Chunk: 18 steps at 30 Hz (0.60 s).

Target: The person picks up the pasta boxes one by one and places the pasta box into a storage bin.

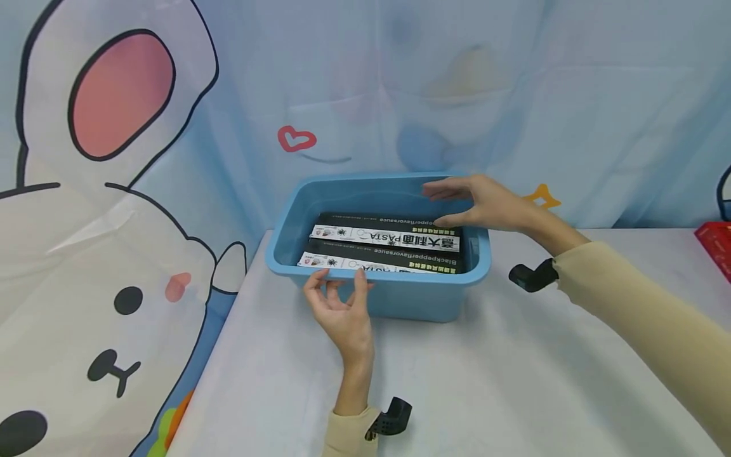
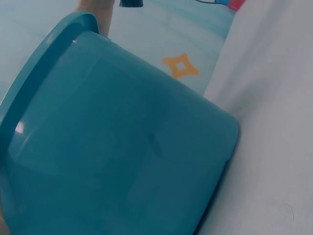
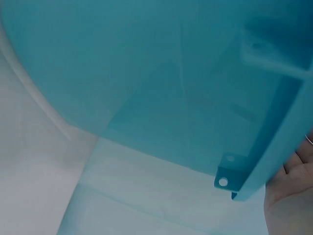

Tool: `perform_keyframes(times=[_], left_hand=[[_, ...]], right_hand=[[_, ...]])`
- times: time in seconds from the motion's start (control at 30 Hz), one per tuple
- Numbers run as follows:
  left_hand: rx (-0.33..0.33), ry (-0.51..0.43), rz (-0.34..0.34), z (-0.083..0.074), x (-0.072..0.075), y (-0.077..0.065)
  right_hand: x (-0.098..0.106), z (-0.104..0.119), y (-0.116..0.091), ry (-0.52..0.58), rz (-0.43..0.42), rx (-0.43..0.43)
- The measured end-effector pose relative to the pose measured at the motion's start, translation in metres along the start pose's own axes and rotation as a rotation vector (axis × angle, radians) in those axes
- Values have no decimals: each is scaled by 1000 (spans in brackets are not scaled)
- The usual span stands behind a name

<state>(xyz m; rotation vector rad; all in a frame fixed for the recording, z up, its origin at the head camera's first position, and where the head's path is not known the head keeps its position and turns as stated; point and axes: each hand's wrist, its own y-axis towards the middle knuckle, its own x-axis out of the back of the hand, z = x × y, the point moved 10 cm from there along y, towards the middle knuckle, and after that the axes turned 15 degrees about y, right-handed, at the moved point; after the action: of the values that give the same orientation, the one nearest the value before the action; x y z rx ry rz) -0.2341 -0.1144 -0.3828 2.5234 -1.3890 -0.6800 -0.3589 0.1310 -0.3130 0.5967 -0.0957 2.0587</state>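
A blue plastic bin [image 1: 371,301] stands on the white table, its outer wall filling much of both wrist views. Inside lie two black-and-white pasta boxes, a back box [image 1: 388,236] and a front box [image 1: 379,257], the front one partly hidden by the rim. My left hand [image 1: 342,311] is at the front rim, fingers bent and spread, with fingertips right at the edge. Over the bin's right end reaches my right hand [image 1: 480,202], thumb and fingers apart with nothing between them; its thumb overlaps the back box. Beyond the bin's rim, the right wrist view shows part of that hand.
Behind the table hangs a pale blue curtain [image 1: 599,146] with a printed white cartoon animal at left. A red item [image 1: 716,244] lies at the table's far right edge. White tabletop [image 1: 485,381] extends in front of the bin.
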Motion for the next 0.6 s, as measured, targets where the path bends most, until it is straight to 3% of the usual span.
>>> perform_keyframes(times=[0.17, 0.33, 0.47, 0.6], left_hand=[[-11, 10, 2, 0, 0, 2], [-15, 18, 3, 1, -2, 4], [-9, 12, 6, 3, -5, 3], [3, 15, 11, 4, -8, 1]], right_hand=[[16, 3, -27, 64, -103, 37], [46, -1, -67, 61, -226, 50], [79, -22, -111, -8, -337, 21], [113, -60, -173, -97, -474, -77]])
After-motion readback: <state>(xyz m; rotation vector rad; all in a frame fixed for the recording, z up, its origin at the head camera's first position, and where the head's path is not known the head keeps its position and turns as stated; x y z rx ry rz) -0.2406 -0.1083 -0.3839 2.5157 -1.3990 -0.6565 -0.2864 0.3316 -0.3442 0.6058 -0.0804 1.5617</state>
